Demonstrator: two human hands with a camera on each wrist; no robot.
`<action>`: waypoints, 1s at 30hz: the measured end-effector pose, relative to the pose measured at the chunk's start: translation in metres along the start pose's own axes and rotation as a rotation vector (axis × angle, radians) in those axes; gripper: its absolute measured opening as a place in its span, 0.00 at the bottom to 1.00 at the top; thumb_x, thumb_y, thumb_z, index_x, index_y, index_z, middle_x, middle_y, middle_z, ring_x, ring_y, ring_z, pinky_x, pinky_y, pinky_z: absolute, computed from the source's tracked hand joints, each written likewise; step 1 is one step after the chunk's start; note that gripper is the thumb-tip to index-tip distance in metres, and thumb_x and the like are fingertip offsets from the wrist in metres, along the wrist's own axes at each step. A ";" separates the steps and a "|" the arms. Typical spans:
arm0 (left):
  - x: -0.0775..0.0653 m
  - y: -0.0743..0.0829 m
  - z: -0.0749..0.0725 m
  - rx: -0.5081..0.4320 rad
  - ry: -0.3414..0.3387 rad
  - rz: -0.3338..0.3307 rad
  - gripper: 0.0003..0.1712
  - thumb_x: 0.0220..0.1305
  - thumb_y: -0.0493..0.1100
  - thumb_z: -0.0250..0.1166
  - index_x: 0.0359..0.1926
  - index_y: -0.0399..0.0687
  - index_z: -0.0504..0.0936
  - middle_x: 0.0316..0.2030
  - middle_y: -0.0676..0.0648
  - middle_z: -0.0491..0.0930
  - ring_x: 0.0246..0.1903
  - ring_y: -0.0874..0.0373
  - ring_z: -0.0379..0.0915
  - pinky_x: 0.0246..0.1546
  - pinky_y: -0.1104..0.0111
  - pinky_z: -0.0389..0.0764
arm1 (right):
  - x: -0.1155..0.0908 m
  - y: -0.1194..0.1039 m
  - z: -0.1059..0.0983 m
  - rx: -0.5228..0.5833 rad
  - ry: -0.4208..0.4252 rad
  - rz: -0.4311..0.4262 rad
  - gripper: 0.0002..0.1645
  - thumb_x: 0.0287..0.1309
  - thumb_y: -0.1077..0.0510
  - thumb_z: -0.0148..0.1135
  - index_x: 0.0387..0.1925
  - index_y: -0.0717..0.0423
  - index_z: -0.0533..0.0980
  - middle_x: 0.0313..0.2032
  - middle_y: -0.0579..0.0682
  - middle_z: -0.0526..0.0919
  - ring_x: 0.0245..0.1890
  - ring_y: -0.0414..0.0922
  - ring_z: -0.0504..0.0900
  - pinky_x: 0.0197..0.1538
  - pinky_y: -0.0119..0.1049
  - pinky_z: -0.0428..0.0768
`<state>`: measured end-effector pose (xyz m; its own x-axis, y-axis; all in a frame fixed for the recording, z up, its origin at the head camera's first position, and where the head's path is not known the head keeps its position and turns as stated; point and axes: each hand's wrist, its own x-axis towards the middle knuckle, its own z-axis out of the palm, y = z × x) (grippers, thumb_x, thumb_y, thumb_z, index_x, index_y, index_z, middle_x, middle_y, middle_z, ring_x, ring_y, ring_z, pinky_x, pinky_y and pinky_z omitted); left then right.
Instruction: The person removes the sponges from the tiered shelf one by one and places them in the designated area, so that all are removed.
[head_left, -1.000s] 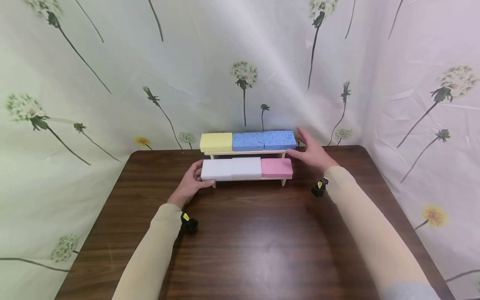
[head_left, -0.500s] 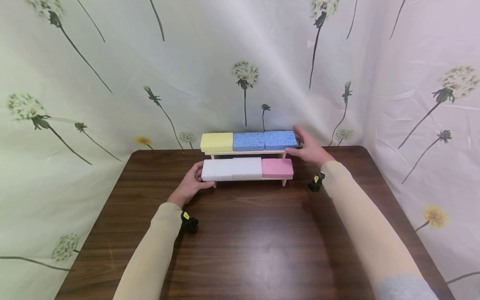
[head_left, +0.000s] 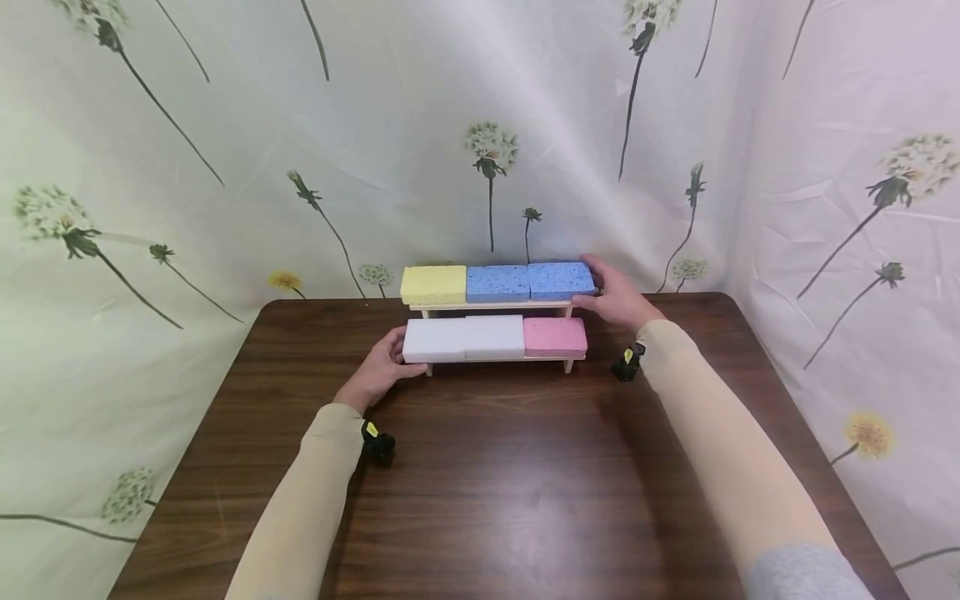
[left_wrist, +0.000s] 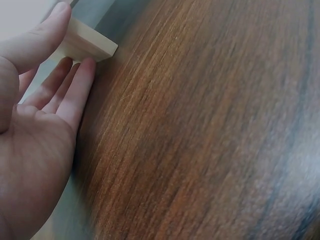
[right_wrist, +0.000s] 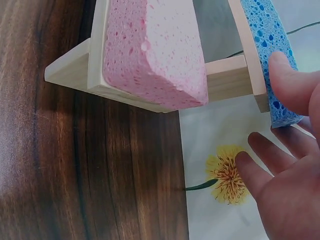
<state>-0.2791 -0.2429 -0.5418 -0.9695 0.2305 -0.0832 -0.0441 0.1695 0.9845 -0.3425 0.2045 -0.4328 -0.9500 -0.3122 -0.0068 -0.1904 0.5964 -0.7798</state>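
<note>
A small two-step wooden rack [right_wrist: 72, 70] carries two rows of sponges. On its back step sit a yellow sponge [head_left: 433, 283], a blue sponge [head_left: 497, 283] and another blue sponge [head_left: 561, 280]. Two white sponges [head_left: 495, 337] and a pink sponge [head_left: 555, 336] fill the front step. My right hand [head_left: 618, 296] pinches the right end of the outer blue sponge, thumb in front, fingers at its end and behind. At the front row's left end, my left hand [head_left: 378, 371] holds the outer white sponge [head_left: 433, 340], thumb along the front, fingertips by the wooden leg [left_wrist: 90, 45].
The dark wood-grain table [head_left: 450, 483] reaches back to a pale curtain [head_left: 360, 125] printed with dandelions. The rack stands near the table's back edge. Black wrist cameras [head_left: 377, 444] hang below both sleeves.
My right hand has moved a little left and closed in on the end of the outer blue sponge. The left hand and the rack stay in place.
</note>
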 end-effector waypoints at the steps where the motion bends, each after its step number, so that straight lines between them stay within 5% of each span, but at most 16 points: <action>1: 0.000 0.000 0.000 -0.002 -0.001 0.000 0.51 0.61 0.25 0.73 0.79 0.35 0.55 0.72 0.30 0.67 0.69 0.39 0.67 0.56 0.75 0.78 | 0.000 0.000 0.000 0.010 0.002 0.005 0.53 0.70 0.59 0.68 0.84 0.57 0.48 0.81 0.63 0.53 0.79 0.61 0.58 0.79 0.53 0.60; 30: 0.001 -0.002 0.000 0.001 -0.004 -0.009 0.51 0.60 0.25 0.74 0.79 0.38 0.56 0.72 0.33 0.67 0.70 0.40 0.67 0.61 0.72 0.76 | -0.015 0.010 -0.013 0.065 0.067 0.058 0.46 0.68 0.60 0.70 0.81 0.53 0.58 0.78 0.61 0.62 0.76 0.63 0.63 0.74 0.59 0.68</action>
<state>-0.2796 -0.2434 -0.5441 -0.9682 0.2324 -0.0928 -0.0529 0.1723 0.9836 -0.3333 0.2246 -0.4322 -0.9739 -0.2267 -0.0131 -0.1199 0.5620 -0.8184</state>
